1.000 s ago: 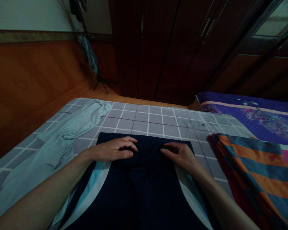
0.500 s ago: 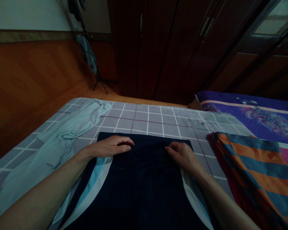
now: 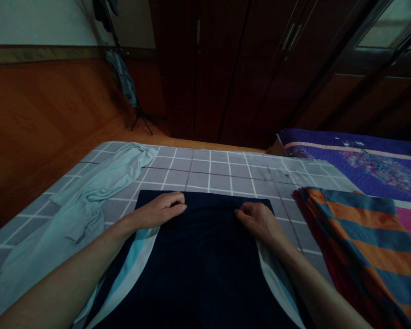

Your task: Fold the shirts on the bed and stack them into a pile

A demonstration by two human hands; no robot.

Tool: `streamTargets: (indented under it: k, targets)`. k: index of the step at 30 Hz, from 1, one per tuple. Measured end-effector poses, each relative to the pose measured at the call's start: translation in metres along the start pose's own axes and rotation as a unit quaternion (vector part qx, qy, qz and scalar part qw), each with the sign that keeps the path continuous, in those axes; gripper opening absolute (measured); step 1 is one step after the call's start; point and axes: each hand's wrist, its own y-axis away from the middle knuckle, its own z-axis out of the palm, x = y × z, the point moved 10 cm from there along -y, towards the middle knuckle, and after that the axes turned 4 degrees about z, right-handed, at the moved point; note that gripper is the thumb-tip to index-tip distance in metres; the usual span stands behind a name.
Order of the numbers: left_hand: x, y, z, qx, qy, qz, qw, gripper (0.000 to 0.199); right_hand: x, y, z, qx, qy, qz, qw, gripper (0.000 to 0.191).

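A dark navy garment (image 3: pixel 205 256) with white and light blue side stripes lies spread on the grey checked bedsheet (image 3: pixel 222 167), its straight top edge away from me. My left hand (image 3: pixel 162 210) rests on its upper left part, fingers curled and pressed together on the cloth. On the upper right part lies my right hand (image 3: pixel 256 219), its thumb and fingers pinching the fabric. The lower end of the garment runs out of view at the bottom.
A crumpled pale cloth (image 3: pixel 89 196) lies at the left. Folded orange and blue striped fabric (image 3: pixel 370 228) is at the right, with a purple floral mattress (image 3: pixel 380 164) behind it. Beyond the bed stand a dark wardrobe (image 3: pixel 219 68) and a clothes stand (image 3: pixel 137 109).
The fingers of my left hand have curled in and closed on the cloth. My right hand has stayed nearly in place. The garment's upper part looks smoother.
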Motion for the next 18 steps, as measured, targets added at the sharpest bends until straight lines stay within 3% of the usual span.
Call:
streamTargets:
  k: [6,11,15,16,18]
  targets:
    - [-0.030,0.001,-0.012,0.126,-0.053,-0.079,0.987,0.027,0.001,0.000,-0.002,0.008,0.010,0.006,1.000,0.026]
    - [-0.020,0.009,-0.020,0.210,-0.209,-0.071,0.952,0.019,-0.004,0.004,-0.003,0.030,0.089,-0.004,0.996,0.028]
    - [0.011,0.019,-0.025,0.282,-0.263,0.012,0.923,0.023,-0.010,0.010,-0.023,0.093,0.179,-0.017,0.979,0.034]
    - [0.021,0.018,-0.019,0.272,-0.270,0.054,0.922,0.024,-0.013,0.014,-0.033,0.116,0.188,-0.023,0.975,0.035]
    - [0.036,0.012,0.007,0.193,-0.276,0.134,0.932,0.027,-0.018,0.026,-0.058,0.160,0.174,-0.031,0.971,0.035]
